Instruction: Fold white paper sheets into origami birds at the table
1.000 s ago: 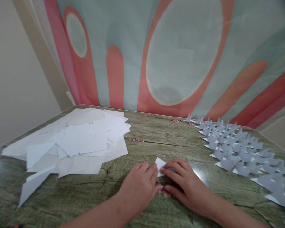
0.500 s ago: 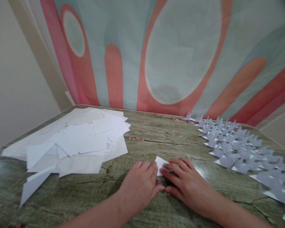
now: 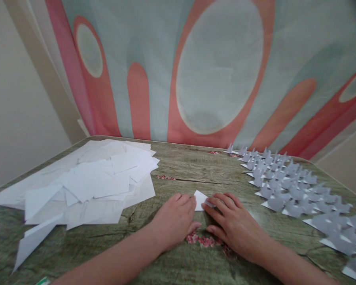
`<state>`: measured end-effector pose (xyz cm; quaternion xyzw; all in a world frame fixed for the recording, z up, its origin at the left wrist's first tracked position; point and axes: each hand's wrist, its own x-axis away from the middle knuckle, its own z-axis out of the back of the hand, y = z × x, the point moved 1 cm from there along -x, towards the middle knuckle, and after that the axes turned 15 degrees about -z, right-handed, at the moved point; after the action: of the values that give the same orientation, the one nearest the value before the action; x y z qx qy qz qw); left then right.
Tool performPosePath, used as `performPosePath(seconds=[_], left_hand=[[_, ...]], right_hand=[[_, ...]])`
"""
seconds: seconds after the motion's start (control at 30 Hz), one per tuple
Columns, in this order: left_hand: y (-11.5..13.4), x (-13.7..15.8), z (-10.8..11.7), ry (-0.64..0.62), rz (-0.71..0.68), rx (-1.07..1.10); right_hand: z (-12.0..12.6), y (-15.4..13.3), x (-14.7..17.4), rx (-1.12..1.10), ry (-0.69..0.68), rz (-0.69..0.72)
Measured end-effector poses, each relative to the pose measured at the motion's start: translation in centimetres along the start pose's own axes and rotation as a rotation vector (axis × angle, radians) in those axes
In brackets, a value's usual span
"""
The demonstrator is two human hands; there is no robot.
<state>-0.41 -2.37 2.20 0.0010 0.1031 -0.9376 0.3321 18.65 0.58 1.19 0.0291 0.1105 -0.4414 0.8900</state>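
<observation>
A small folded piece of white paper (image 3: 199,200) lies on the table between my two hands, one corner pointing away from me. My left hand (image 3: 175,217) holds its left edge down against the table, fingers bent and pressed together. On the other side, the fingers of my right hand (image 3: 230,219) press on a greyish folded flap, covering much of the right half. Both thumbs sit nearer to me, apart from each other and off the paper.
A spread-out pile of white paper sheets (image 3: 86,180) covers the table's left side, with one folded sheet (image 3: 37,236) sticking out towards me. Many small folded paper figures (image 3: 295,208) stand in rows at right. Pink floral patches (image 3: 206,240) mark the wood-look table. A patterned curtain (image 3: 219,71) hangs behind.
The thumbs have drawn apart and back from the paper, baring a pink patch on the table. The fingers stay on the paper. The whole view has shifted slightly.
</observation>
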Motion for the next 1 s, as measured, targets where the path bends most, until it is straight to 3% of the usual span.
performPosePath(seconds=[0.2, 0.47, 1.0], left_hand=[[-1.9, -1.1, -0.4, 0.084, -0.015, 0.098], [-1.6, -0.6, 0.1, 0.091, -0.021, 0.191], [-1.6, -0.5, 0.1, 0.087, -0.037, 0.171]], right_hand=[[0.2, 0.7, -0.5, -0.005, 0.022, -0.027], [0.3, 0.1, -0.4, -0.019, 0.008, -0.047], [0.3, 0.4, 0.0, 0.055, 0.058, -0.112]])
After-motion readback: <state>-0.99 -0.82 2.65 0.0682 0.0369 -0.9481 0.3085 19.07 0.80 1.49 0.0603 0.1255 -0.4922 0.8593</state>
